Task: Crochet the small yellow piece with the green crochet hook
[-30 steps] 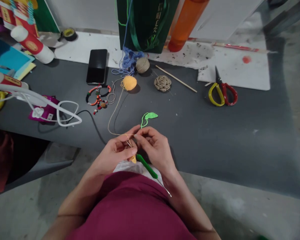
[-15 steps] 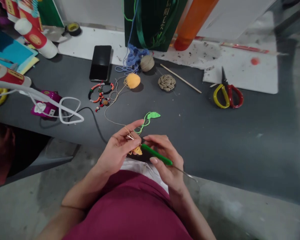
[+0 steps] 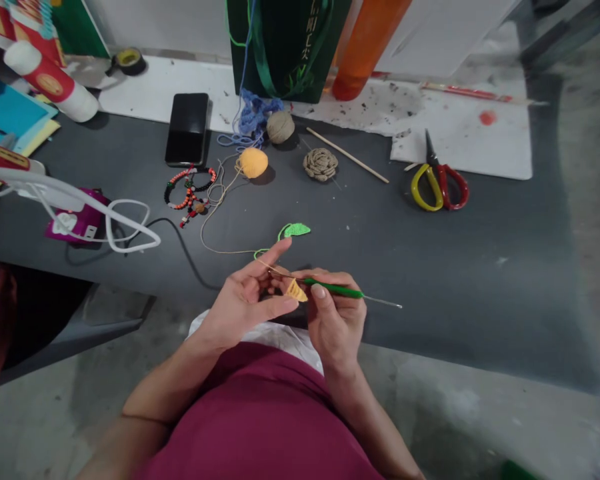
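My left hand (image 3: 250, 293) pinches a small piece of yellow crochet (image 3: 297, 291) between thumb and fingers, its index finger stretched out with yarn running over it. In my right hand (image 3: 337, 313) is a crochet hook with a green handle (image 3: 337, 288), closed in the fingers; its front end reaches to the crochet piece and its metal rear end sticks out to the right. From the left hand a thin yarn strand runs back toward the yellow yarn ball (image 3: 253, 163). Just beyond the left fingertips lies a green crochet leaf (image 3: 297, 230) with a loose tail.
Behind my hands are a bead bracelet (image 3: 190, 190), a phone (image 3: 187, 129), a beige yarn ball (image 3: 281, 127), a crocheted rosette (image 3: 321, 164), a wooden stick (image 3: 347, 155) and scissors (image 3: 437, 180). White cables (image 3: 130, 220) hang at the left. A dark green bag (image 3: 285, 50) stands at the back.
The hook has turned from slanting down to nearly level, and my right fingers have closed round its handle. The yellow crochet piece shows more plainly. The whole view has shifted slightly.
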